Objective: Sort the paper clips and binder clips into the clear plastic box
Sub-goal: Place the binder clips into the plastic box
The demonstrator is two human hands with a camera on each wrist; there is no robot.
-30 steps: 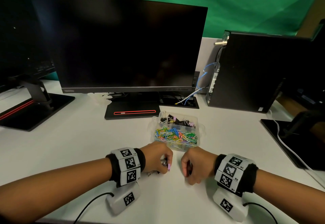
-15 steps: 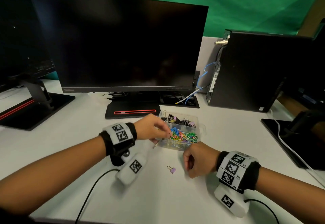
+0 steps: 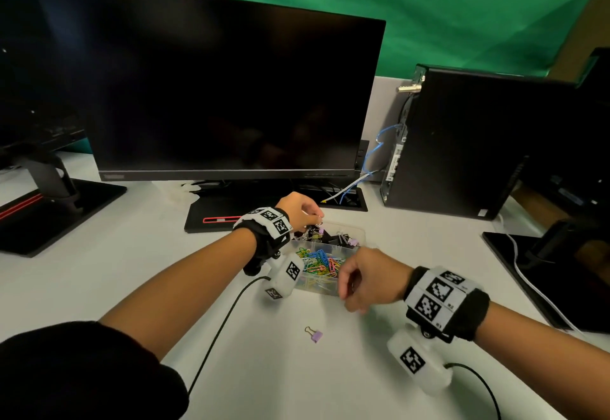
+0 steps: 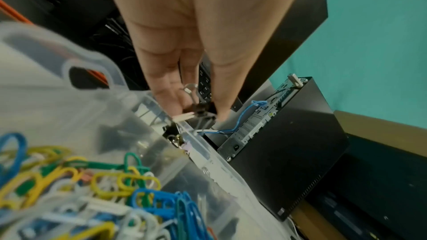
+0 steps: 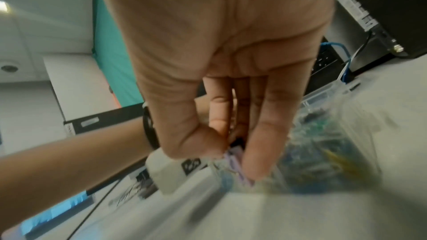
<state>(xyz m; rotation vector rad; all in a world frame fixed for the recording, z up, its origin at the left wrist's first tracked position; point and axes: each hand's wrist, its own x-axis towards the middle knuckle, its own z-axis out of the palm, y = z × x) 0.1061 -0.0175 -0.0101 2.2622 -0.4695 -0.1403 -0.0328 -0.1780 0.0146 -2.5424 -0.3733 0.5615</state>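
Note:
The clear plastic box (image 3: 361, 238) sits in front of the monitor base. Its near compartment holds several coloured paper clips (image 3: 318, 263), its far one several binder clips (image 3: 336, 239). My left hand (image 3: 315, 218) hovers over the far compartment and pinches a black binder clip (image 4: 198, 109) between thumb and fingers. My right hand (image 3: 343, 291) is at the box's near right corner, with fingers and thumb pinching a lilac binder clip (image 5: 235, 163). Another lilac binder clip (image 3: 313, 334) lies loose on the table in front of the box.
The monitor (image 3: 211, 89) and its base (image 3: 214, 218) stand right behind the box. A black computer case (image 3: 462, 145) with cables stands at the right. Another monitor stand (image 3: 49, 201) is at the left, and a black stand (image 3: 544, 271) at the far right.
My left hand has moved from the box's near left side to over the far compartment. My right hand has lifted off the table toward the box. The loose lilac clip has not moved.

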